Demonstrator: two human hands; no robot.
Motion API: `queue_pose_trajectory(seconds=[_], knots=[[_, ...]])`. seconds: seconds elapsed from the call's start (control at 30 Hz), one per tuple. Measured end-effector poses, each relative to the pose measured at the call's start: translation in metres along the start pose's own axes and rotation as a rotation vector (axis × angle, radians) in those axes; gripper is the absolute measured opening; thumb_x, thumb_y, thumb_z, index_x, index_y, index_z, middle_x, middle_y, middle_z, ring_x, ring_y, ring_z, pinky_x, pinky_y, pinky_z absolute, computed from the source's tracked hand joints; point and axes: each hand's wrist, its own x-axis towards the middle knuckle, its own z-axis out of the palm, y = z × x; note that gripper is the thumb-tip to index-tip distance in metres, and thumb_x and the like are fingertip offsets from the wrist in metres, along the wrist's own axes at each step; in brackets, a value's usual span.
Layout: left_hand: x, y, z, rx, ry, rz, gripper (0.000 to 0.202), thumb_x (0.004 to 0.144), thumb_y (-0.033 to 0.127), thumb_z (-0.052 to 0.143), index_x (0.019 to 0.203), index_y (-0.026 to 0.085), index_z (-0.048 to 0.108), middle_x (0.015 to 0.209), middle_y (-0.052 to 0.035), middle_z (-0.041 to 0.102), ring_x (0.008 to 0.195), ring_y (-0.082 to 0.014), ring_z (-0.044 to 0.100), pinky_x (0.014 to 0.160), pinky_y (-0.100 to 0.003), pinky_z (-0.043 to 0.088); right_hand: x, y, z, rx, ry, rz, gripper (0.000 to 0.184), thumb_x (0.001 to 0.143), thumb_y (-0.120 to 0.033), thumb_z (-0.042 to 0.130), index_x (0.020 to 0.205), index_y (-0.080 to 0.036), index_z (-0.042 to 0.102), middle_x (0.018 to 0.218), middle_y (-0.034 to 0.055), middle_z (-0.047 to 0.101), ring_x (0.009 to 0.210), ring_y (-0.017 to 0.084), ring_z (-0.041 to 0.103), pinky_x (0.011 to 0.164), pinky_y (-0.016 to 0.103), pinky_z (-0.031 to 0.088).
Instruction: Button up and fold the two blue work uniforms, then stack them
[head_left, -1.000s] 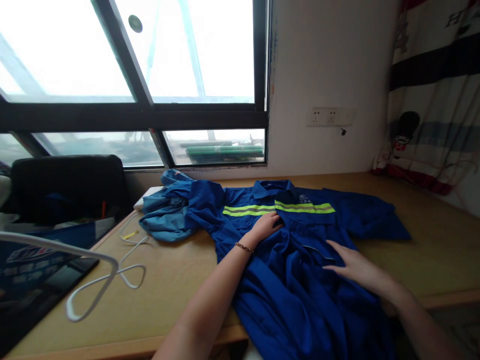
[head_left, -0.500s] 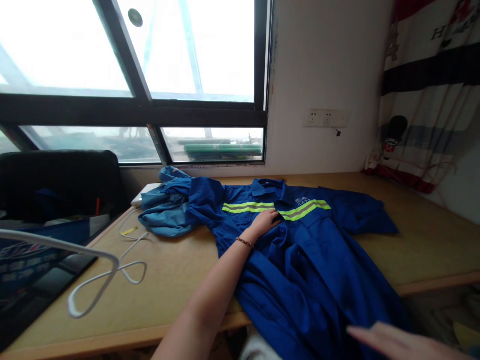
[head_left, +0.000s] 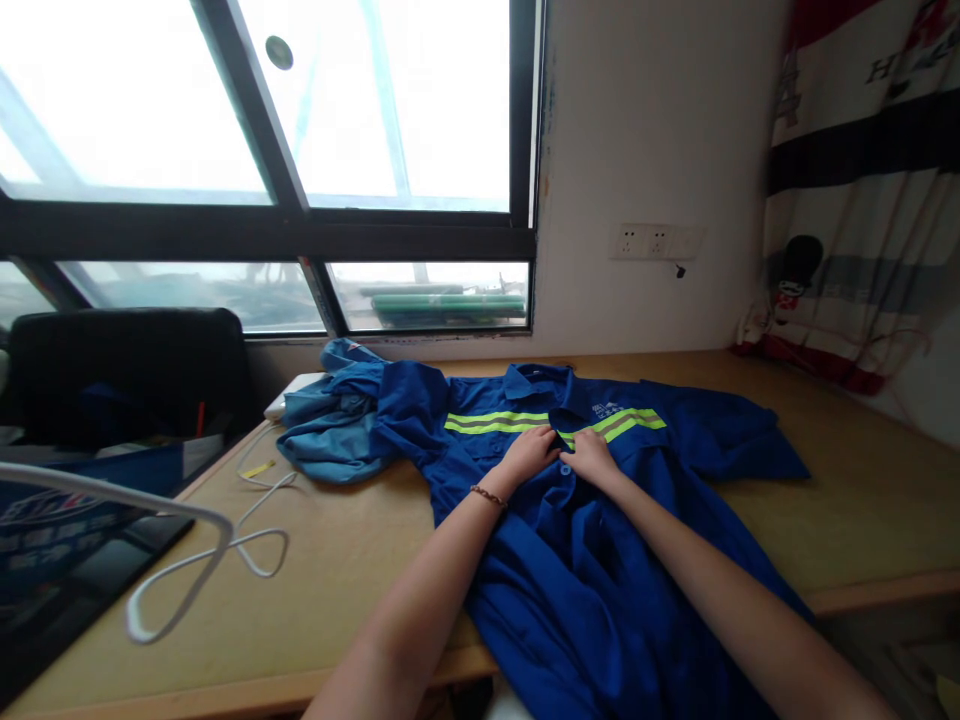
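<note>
A blue work shirt (head_left: 615,530) with a yellow-green reflective stripe lies front up on the table, its collar toward the wall and its lower part hanging over the near edge. My left hand (head_left: 531,452), with a beaded bracelet at the wrist, is closed on the front placket at chest height. Right beside it my right hand (head_left: 591,458) pinches the opposite front edge just below the stripe. A button (head_left: 565,469) shows just under the fingers. The fingertips are partly hidden in the cloth.
A lighter blue crumpled garment (head_left: 337,420) touches the shirt's left sleeve. A white cable (head_left: 259,535) loops over the table (head_left: 375,580) at left. A black chair (head_left: 127,370) stands beyond the left edge; a curtain (head_left: 847,220) hangs at right. Wall sockets (head_left: 645,240) sit above the table.
My right hand has come up from the lower right to the shirt front and now grips its edge beside my left hand. The left hand has stayed on the placket.
</note>
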Motion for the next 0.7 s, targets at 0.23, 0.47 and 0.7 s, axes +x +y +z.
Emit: queue_pose_trajectory(seconds=[0.23,0.47,0.7], knots=[[0.006,-0.007,0.009,0.067,0.004,-0.020,0.039,0.080,0.030,0.048,0.117,0.016,0.049,0.122,-0.0098,0.049,0.112,-0.0224,0.044,0.095,-0.036,0.034,0.063,0.045,0.013,0.262,0.186,0.266,0.024,0.070,-0.034,0.053,0.071,-0.015,0.067,0.070,0.0088,0.066,0.073,0.025,0.061,0.063,0.030,0.044],[0.011,-0.005,0.006,0.033,0.000,-0.046,0.037,0.080,0.030,0.049,0.116,0.020,0.050,0.121,-0.0077,0.050,0.112,-0.0229,0.042,0.094,-0.037,0.034,0.089,0.046,0.018,0.395,0.219,0.227,0.040,0.068,-0.034,0.056,0.102,-0.012,0.060,0.090,0.0085,0.067,0.081,0.021,0.061,0.070,0.028,0.046],[0.011,-0.004,0.003,-0.055,0.003,0.001,0.030,0.079,0.024,0.051,0.108,0.022,0.055,0.114,-0.0045,0.056,0.108,-0.0208,0.046,0.093,-0.035,0.036,0.021,0.034,0.025,0.104,0.142,-0.003,0.025,0.069,-0.022,0.052,0.091,-0.016,0.061,0.090,0.0097,0.064,0.086,0.022,0.058,0.075,0.030,0.043]])
